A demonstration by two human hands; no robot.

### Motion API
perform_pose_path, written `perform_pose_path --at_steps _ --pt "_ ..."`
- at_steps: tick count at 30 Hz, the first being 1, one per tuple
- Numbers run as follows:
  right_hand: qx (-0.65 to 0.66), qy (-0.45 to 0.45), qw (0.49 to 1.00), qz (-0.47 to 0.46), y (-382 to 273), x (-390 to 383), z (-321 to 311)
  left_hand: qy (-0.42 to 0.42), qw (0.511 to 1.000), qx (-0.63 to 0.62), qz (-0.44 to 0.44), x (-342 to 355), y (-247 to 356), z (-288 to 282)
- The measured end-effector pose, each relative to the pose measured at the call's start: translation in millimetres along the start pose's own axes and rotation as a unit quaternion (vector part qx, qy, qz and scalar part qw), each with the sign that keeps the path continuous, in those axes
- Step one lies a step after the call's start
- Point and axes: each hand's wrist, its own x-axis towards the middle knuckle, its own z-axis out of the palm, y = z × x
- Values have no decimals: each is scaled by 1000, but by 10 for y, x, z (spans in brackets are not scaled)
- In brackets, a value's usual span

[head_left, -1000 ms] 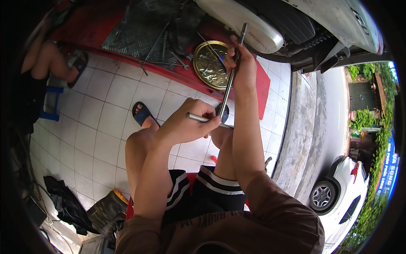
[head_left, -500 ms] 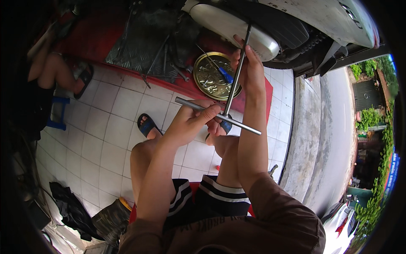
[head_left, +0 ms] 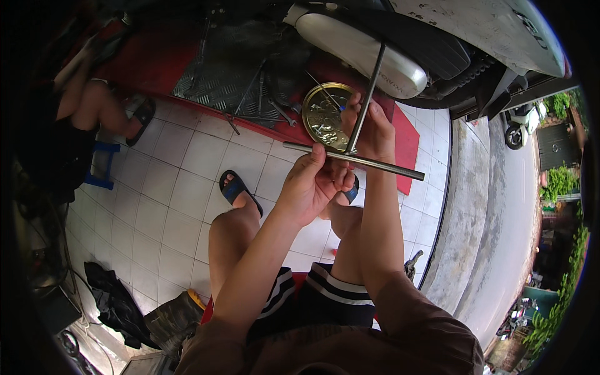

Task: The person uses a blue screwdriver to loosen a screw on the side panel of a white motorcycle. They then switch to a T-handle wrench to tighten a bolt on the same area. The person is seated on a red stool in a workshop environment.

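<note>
A steel T-handle wrench [head_left: 392, 168] lies across both my hands, its long shaft pointing away and its crossbar running left to right. My left hand [head_left: 310, 189] pinches the crossbar left of the joint, thumb on top and fingers curled beneath. Around the shaft, just above the joint, the fingers of my right hand [head_left: 375, 130] are closed. Behind that hand, a round gold tray [head_left: 305, 114] holds a screwdriver [head_left: 321, 88], whose blue handle is mostly hidden. Small parts in the tray are too fine to make out.
A motorcycle's silver side cover [head_left: 350, 51] hangs over the red platform [head_left: 265, 129]. Several wrenches lie on its metal tread plate, one open-end wrench [head_left: 282, 112] near the edge. At far left, another person [head_left: 75, 100] sits beside a blue stool [head_left: 103, 164].
The T-handle wrench has swung so its crossbar sits higher and farther right. My right hand has come down the shaft toward the joint. My left hand has risen with the crossbar.
</note>
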Motion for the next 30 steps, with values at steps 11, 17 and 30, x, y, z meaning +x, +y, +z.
perform_pose_path --at_steps 11,17,30 --pt "-9 -105 994 -17 319 -196 260 302 693 571 321 -143 255 187" --pt "-37 -41 998 -39 293 -243 270 52 484 817 308 21 212 118" --pt "-70 25 996 41 116 -423 230 101 804 515 279 256 -643 -35"
